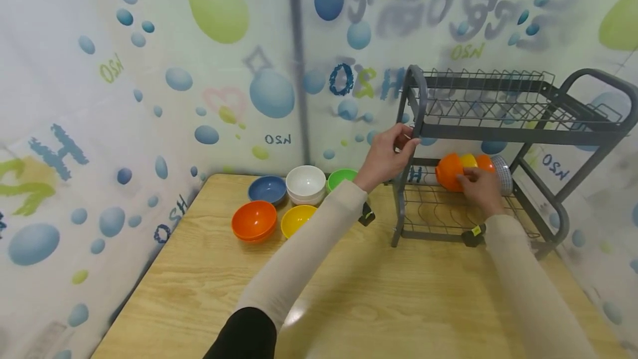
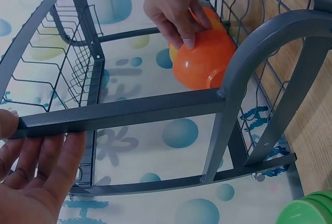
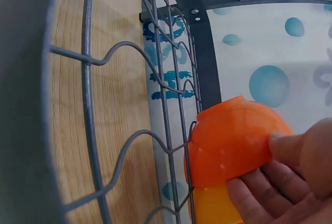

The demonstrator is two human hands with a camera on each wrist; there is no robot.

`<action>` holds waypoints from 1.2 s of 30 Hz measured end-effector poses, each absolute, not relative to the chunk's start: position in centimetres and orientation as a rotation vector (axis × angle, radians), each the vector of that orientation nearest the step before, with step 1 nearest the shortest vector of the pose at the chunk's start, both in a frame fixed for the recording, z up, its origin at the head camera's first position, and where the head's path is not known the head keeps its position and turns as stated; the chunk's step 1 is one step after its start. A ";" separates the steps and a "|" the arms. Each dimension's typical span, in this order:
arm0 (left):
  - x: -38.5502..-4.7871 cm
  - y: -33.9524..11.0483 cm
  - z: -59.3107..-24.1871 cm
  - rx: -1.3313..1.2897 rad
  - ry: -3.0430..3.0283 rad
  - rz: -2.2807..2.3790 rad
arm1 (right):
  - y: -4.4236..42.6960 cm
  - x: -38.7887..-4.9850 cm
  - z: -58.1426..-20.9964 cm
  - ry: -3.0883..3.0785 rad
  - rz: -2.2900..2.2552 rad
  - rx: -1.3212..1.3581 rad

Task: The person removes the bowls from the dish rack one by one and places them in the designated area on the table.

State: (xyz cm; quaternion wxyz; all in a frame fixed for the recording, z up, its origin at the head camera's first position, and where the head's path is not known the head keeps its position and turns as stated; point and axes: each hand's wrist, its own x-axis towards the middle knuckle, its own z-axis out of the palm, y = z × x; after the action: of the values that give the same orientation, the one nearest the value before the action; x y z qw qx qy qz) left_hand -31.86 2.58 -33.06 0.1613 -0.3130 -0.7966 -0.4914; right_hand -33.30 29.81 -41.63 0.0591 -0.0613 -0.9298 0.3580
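A two-tier dark grey dish rack [image 1: 513, 135] stands at the right of the table. With thumb above and fingers below, my left hand [image 1: 384, 159] grips the bar at its left end, as the left wrist view shows. My right hand [image 1: 483, 190] reaches into the lower tier and holds an orange bowl [image 3: 233, 141] by its rim, thumb on the outside. This bowl is tipped on its side on the lower wires. Behind it in the row are a yellow bowl [image 1: 467, 160], another orange bowl [image 1: 485, 163] and a patterned bowl [image 1: 503, 175].
Left of the rack on the wooden table [image 1: 349, 292] are a blue bowl [image 1: 267, 189], white bowls [image 1: 306, 183], green bowls [image 2: 303, 213], orange bowls [image 1: 254, 220] and a yellow bowl [image 1: 297, 219]. A printed curtain [image 1: 224, 98] hangs close behind.
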 end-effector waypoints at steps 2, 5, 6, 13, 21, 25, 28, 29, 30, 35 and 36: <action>-31.8 2.6 -33.1 -0.888 -2.269 -1.413 | 29.9 -33.4 -41.8 -2.796 1.109 -0.202; -31.8 2.7 -33.2 -0.889 -2.263 -1.417 | 30.2 -33.7 -42.1 -2.775 1.125 -0.221; -31.8 2.7 -33.2 -0.890 -2.264 -1.416 | 30.4 -33.8 -42.2 -2.771 1.134 -0.231; -31.7 2.7 -33.0 -0.885 -2.270 -1.413 | 30.6 -34.1 -42.2 -2.738 1.173 -0.277; -31.7 2.7 -33.0 -0.869 -2.273 -1.423 | 30.6 -34.1 -42.3 -2.637 1.495 -0.298; -31.7 2.7 -33.0 -0.866 -2.273 -1.431 | 30.5 -34.1 -42.2 -2.623 1.565 -0.321; -31.6 2.7 -33.0 -0.868 -2.269 -1.430 | 30.4 -34.0 -42.1 -2.609 1.603 -0.342; -31.6 2.7 -33.0 -0.868 -2.267 -1.430 | 30.4 -34.0 -42.0 -2.606 1.610 -0.344; -31.7 2.7 -33.0 -0.869 -2.266 -1.429 | 30.4 -33.9 -42.0 -2.602 1.620 -0.343; -31.7 2.6 -33.1 -0.871 -2.264 -1.430 | 30.2 -33.1 -41.7 -2.598 1.650 -0.282; -31.7 2.6 -33.1 -0.869 -2.266 -1.430 | 30.1 -32.9 -41.7 -2.595 1.649 -0.268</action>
State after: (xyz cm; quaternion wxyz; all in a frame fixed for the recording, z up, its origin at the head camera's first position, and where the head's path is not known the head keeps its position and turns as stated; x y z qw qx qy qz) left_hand -31.65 2.60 -33.13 0.1619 -0.3045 -0.7938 -0.5009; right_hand -32.89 30.10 -41.66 0.0276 -0.0868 -0.8405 0.5341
